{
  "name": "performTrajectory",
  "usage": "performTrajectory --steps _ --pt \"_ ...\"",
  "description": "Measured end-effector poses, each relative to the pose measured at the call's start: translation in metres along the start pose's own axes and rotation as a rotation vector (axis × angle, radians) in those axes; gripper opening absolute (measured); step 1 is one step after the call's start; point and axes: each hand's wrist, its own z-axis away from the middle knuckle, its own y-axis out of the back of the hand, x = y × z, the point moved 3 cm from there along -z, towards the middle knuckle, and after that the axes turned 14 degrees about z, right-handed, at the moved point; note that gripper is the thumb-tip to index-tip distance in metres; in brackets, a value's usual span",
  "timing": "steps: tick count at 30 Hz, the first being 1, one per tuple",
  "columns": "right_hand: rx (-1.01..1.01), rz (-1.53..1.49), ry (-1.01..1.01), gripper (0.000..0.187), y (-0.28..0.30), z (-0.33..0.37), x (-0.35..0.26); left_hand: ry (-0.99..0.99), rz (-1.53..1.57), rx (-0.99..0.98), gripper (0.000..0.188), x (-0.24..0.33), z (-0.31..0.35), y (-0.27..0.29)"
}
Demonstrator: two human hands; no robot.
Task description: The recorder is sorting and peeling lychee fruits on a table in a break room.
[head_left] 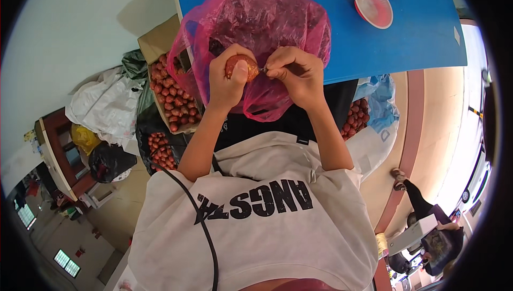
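Fruit (pixel 251 70), reddish and roundish, sits wrapped in the left hand (pixel 225 83), above the pink bag (pixel 266 110); the right hand (pixel 300 74) pinches a small dark piece (pixel 263 70) at its side. Probably light and firm, maybe slick; best cradled round its middle.

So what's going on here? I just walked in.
A person sits or stands at a blue table, working bare-handed. Their left hand holds a round, reddish-brown item, while the right hand pinches a small bit at its side, too tiny to identify. Both hands are over a pink plastic bag. To the left, a cardboard box holds many round reddish pieces.
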Motion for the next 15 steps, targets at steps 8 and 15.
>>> performTrajectory --steps 8,15 --pt "0.028 -0.026 -0.041 0.016 -0.242 0.038 0.059 0.011 -0.033 -0.029 0.033 0.010 0.081 0.229" --pt "0.081 -0.142 -0.158 0.013 -0.404 0.084 0.094 0.075 -0.010 -0.066 0.033 0.027 0.164 0.381"
